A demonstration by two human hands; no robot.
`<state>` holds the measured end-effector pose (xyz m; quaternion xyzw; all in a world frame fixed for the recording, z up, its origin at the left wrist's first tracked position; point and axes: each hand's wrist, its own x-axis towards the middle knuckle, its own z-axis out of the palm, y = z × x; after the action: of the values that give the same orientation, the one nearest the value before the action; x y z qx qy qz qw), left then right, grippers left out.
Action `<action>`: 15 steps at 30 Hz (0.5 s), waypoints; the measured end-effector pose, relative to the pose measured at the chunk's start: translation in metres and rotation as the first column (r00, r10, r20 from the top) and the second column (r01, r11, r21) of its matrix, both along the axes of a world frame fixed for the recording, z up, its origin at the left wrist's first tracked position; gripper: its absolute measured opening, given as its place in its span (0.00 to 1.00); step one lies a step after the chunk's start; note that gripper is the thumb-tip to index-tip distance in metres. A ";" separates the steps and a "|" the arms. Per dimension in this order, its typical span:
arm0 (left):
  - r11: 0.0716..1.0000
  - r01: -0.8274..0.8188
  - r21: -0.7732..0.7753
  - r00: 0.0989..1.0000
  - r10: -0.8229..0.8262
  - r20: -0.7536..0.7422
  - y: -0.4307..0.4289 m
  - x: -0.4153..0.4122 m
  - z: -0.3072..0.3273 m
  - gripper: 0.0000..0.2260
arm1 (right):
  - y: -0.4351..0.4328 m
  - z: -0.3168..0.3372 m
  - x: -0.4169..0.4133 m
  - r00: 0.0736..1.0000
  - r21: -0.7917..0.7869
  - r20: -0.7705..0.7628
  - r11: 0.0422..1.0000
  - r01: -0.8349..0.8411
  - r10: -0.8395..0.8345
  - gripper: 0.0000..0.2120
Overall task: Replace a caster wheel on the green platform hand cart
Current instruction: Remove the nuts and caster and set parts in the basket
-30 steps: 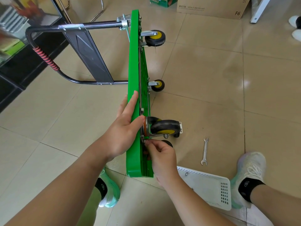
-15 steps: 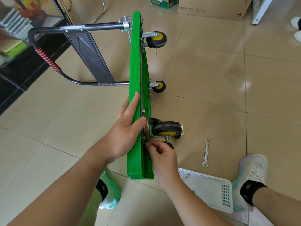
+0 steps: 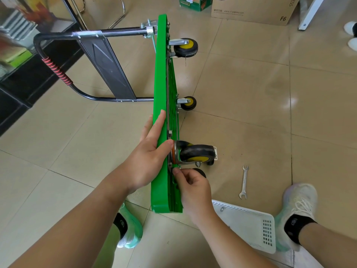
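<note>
The green platform cart (image 3: 161, 74) stands on its long edge on the tiled floor, wheels pointing right. My left hand (image 3: 149, 151) holds the deck's top edge, fingers flat along it and thumb against the caster plate. A black caster wheel with a yellow hub (image 3: 197, 154) sits at the near corner of the underside. My right hand (image 3: 190, 187) pinches something small at the plate's lower corner, just below that caster; what it pinches is hidden by the fingertips. Two more casters (image 3: 185, 47) (image 3: 189, 103) are fixed farther along.
An open-ended spanner (image 3: 243, 182) lies on the floor right of the cart. A white plastic basket (image 3: 249, 225) lies by my right foot (image 3: 295, 209). The cart's black handle (image 3: 58, 72) sticks out left. Cardboard boxes (image 3: 253, 8) stand at the back.
Both hands stay in place on the cart; my right fingers shift slightly at the plate's corner. The view has drifted a little.
</note>
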<state>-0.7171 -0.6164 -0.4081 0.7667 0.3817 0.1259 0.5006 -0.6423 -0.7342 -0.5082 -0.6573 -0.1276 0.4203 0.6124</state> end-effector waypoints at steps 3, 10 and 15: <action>1.000 0.003 -0.005 1.000 -0.003 0.009 0.001 0.000 0.000 0.30 | 0.000 0.001 0.002 0.999 0.012 -0.040 1.000 0.005 -0.004 0.05; 1.000 0.000 -0.015 1.000 0.000 0.012 0.000 0.000 0.000 0.30 | 0.001 -0.001 0.003 1.000 -0.005 -0.022 1.000 0.005 -0.005 0.07; 1.000 0.000 -0.007 1.000 0.000 0.007 0.001 0.000 0.000 0.30 | 0.002 0.000 0.002 0.999 0.006 -0.043 1.000 -0.022 0.022 0.07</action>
<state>-0.7176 -0.6158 -0.4078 0.7644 0.3805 0.1273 0.5047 -0.6399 -0.7322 -0.5085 -0.6448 -0.1226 0.4407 0.6124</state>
